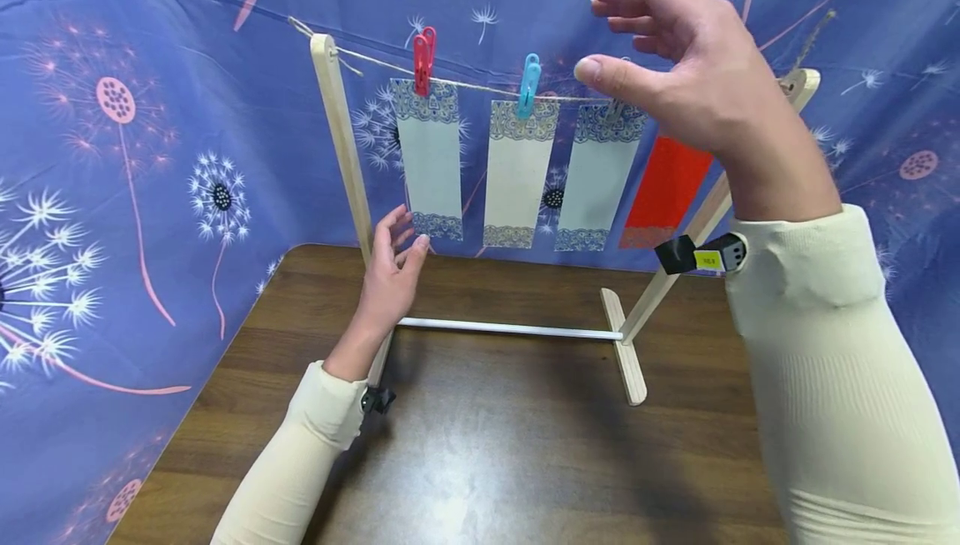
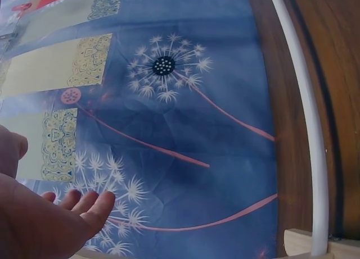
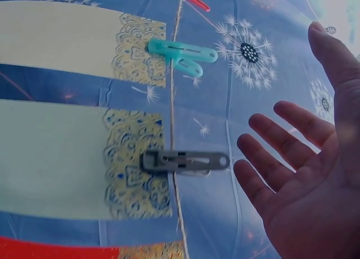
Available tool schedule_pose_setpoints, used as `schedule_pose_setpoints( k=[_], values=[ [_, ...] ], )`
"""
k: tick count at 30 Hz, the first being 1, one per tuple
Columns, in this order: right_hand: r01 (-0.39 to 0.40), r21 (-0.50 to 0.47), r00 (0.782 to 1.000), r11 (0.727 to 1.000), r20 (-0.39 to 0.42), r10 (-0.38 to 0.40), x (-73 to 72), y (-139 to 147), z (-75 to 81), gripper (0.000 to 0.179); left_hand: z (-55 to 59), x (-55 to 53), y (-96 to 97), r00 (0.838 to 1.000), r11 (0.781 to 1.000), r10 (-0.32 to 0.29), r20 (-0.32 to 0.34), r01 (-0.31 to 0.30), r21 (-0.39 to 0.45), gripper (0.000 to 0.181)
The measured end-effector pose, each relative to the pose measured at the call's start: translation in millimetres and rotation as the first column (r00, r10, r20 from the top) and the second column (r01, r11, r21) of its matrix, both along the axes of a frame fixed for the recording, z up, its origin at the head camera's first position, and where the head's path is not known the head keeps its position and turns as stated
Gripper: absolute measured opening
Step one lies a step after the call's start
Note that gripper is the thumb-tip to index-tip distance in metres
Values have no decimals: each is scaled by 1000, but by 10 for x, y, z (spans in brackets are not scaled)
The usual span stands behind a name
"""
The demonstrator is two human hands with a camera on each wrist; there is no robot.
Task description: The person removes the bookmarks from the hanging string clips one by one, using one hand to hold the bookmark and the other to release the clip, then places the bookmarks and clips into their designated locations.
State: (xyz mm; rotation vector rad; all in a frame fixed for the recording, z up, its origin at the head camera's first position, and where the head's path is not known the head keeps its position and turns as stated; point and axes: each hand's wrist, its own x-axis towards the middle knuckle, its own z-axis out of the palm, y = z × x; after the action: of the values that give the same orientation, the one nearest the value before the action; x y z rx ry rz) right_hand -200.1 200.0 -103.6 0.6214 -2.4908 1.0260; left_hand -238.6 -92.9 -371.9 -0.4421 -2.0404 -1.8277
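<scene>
Hovering, fingers spread, the right hand pinches nothing, nor does the loose-fingered left hand: three pale cards pegged, red card hanging, fastening hidden, job seemingly done.

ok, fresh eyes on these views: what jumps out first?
Likely the red card at the right end of the row, vivid beside three pale cards. Then the empty right hand, raised large at upper right in the head view. The red clip at the row's left end also pops against the blue dandelion-print cloth behind.
</scene>
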Motion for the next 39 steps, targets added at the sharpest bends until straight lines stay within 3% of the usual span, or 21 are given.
schedule_pose_setpoints(
  k=[6, 11, 17, 31, 39],
  values=[
    [-39, 11, 999, 999, 7, 39, -106, -179, 113, 64, 13, -43, 34, 999, 987, -35, 18, 31, 160, 50],
    [-35, 52, 999, 998, -2, 35, -212, -369, 180, 65, 12, -56, 77, 997, 958, -71, 23, 62, 278, 46],
    [-6, 84, 1000, 996, 25, 4, -315, -577, 250, 67, -20, -90, 123, 996, 926, -79, 42, 57, 374, 42],
    [-74, 49, 995, 996, 67, 71, -492, -803, 251, 64, -92, -192, 211, 992, 867, -98, 78, 46, 497, 38],
    [-105, 51, 989, 993, 114, 99, -596, -951, 198, 64, -100, -206, 214, 991, 855, -107, 76, 53, 517, 35]
  ],
)
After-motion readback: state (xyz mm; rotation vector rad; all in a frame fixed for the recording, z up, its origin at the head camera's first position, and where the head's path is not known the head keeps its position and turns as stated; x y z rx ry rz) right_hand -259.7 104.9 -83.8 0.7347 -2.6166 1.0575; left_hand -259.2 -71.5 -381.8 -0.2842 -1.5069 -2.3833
